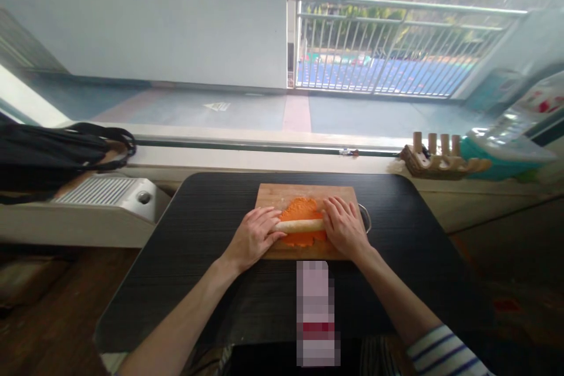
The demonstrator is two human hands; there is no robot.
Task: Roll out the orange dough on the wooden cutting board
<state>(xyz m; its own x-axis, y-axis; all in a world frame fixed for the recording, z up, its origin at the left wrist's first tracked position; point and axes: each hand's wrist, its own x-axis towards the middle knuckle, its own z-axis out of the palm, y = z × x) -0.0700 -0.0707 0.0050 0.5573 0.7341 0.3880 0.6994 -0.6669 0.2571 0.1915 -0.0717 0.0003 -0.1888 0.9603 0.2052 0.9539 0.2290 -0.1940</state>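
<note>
A pale wooden rolling pin (303, 225) lies crosswise over a flattened sheet of orange dough (300, 207). Under the dough is a wooden cutting board (275, 192) with a metal handle on its right side. My left hand (257, 233) covers the pin's left end, fingers bent over it and the thumb along the near side. Over the right end, my right hand (344, 224) rests with its fingers curved across the pin. Both ends of the pin are hidden beneath my hands. The dough's edges are uneven.
The board lies on a black table (194, 235). A blurred, pixelated strip (315, 305) shows near its front edge. Beyond stand a windowsill, a black bag (57, 153) at left, a wooden rack (436, 158) and a teal container (497, 155) with a plastic bottle at right.
</note>
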